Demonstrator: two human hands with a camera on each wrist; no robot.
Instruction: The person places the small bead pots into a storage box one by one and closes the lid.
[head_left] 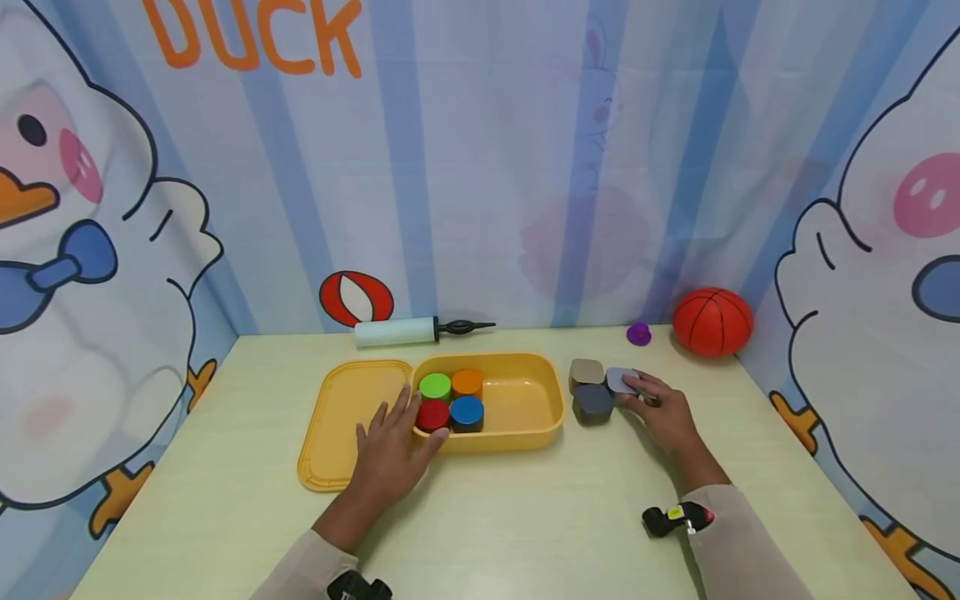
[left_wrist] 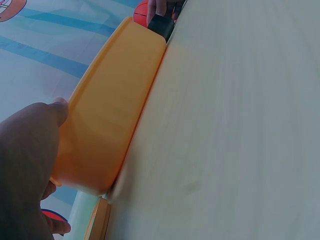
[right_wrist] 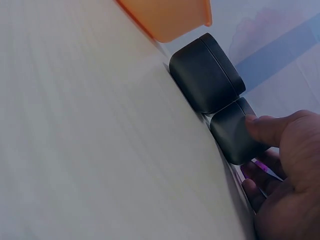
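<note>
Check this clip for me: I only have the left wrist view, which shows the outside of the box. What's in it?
Observer: In the box there are four round-topped pieces: a green piece, an orange piece, a red piece and a blue piece.
Operator: A few fingers show at the top of my picture. What does that hand have?
Observer: That is the right hand; the head view shows it pinching a pale-topped block.
Operator: Anything beside that block?
Observer: Yes, two more, both nearer the box: a beige-topped block and a dark-topped block.
</note>
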